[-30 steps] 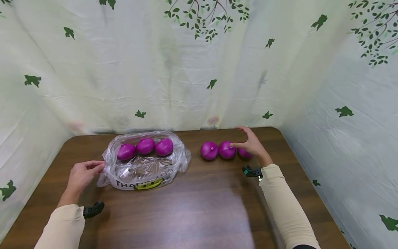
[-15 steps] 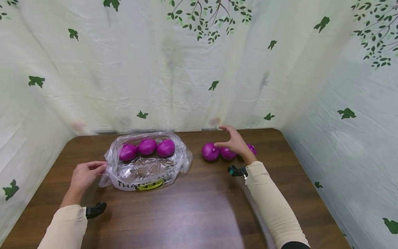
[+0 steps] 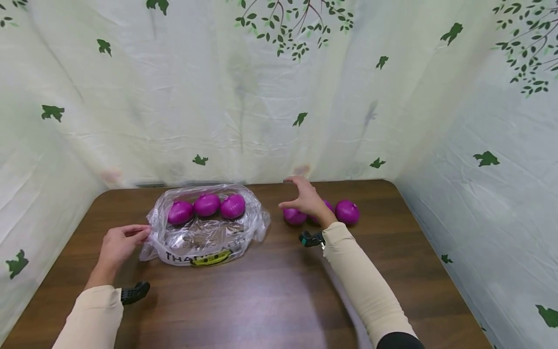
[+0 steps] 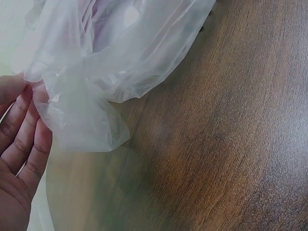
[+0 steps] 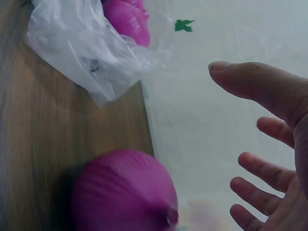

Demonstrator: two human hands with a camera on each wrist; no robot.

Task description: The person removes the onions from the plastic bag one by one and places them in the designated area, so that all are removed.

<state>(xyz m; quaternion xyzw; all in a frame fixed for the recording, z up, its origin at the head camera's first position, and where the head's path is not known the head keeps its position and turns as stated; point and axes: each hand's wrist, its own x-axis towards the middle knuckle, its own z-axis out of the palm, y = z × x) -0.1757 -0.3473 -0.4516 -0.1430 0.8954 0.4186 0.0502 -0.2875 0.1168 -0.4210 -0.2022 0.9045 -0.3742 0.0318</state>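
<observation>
My left hand (image 3: 119, 246) pinches the left rim of a clear plastic bag (image 3: 256, 225), thumb against fingers, as the left wrist view confirms at the bag's gathered edge (image 4: 79, 110). Inside the bag, three purple onions (image 3: 207, 205) lie in a row along its far side. Above the loose onions on the right, my right hand (image 3: 308, 199) holds nothing, its thumb and fingers spread. It partly hides the left onion (image 3: 293, 216) and most of the middle one; the right onion (image 3: 347, 212) shows fully. In the right wrist view one onion (image 5: 125, 192) sits below the spread fingers.
The bag rests on a brown wooden table (image 3: 244, 300), with printed lettering and a yellow mark on its near side. A pale curtain (image 3: 244, 97) with leaf patterns stands behind the table and along both sides. Dark wrist cameras sit at both cuffs.
My right hand has moved left over the row of loose onions, from the right one to the left one, uncovering the right onion. The left hand keeps its pinch on the bag.
</observation>
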